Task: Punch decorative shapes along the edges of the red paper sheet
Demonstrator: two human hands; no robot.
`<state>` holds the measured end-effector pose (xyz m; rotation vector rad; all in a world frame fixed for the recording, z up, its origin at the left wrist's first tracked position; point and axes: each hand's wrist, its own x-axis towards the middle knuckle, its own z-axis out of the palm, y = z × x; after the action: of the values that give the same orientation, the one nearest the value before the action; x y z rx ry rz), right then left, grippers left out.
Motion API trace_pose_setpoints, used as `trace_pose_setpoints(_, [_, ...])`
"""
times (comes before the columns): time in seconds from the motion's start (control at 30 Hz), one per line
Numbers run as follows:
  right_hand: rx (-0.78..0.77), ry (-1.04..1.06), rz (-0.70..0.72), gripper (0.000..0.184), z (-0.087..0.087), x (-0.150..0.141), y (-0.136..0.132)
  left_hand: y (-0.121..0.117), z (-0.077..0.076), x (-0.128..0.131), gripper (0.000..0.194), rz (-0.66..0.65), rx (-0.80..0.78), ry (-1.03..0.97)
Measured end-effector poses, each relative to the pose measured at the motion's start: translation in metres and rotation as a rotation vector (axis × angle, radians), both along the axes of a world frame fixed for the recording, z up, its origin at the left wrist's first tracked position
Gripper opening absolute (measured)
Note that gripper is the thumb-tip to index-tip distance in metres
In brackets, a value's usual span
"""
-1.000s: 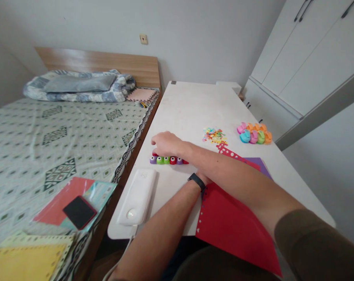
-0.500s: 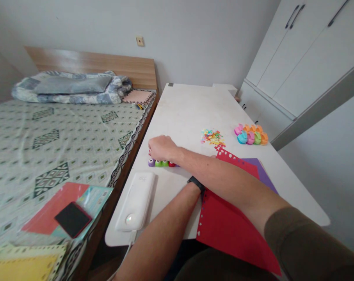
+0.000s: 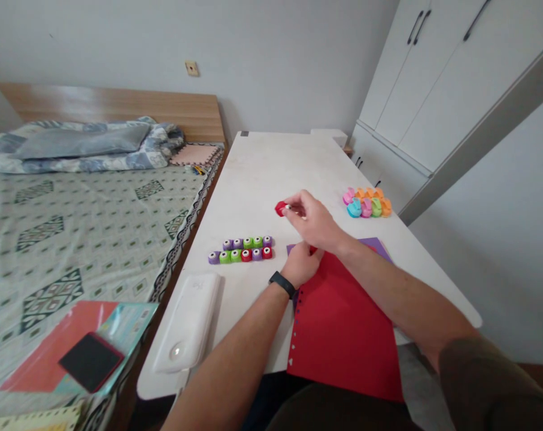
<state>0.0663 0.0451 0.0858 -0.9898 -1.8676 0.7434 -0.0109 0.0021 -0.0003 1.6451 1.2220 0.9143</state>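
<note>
white desk [image 3: 271, 155] beside a bed [image 3: 96, 221], red punch [image 3: 281, 208] in a fingertip pinch

head view: the right hand [image 3: 318, 221] pinches the red punch over the desk, just beyond the left hand [image 3: 302, 265]. the left fingers are curled at the far end of the red sheet [image 3: 343, 335]; whether they pinch it or only press, i can't tell. small punches [image 3: 246, 255] sit in two rows to the left, big punches [image 3: 376, 208] to the right.

that tip-only hold looks touchy: a slight roll of the thumb could drop the punch. the sheet's near edge hangs off the desk, so a lean of the body might crease or drag it, and the right forearm, crossing above, could nudge it crooked.
</note>
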Motion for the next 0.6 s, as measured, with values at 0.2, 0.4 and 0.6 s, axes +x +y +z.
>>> trace_pose_setpoints(0.2, [-0.279, 0.155, -0.098, 0.046, -0.033, 0.134, 0.011, 0.002, -0.004, -0.002, 0.021, 0.010, -0.002, 0.096])
trace_pose_setpoints(0.4, [-0.483, 0.176, -0.094, 0.052, -0.057, 0.204, 0.010, 0.001, -0.003, -0.003, 0.028, 0.012, 0.021, 0.083])
trace_pose_setpoints(0.6, [-0.542, 0.235, -0.077, 0.051, -0.070, 0.208, 0.008, 0.003, -0.001, -0.004, 0.029, 0.032, -0.022, 0.036])
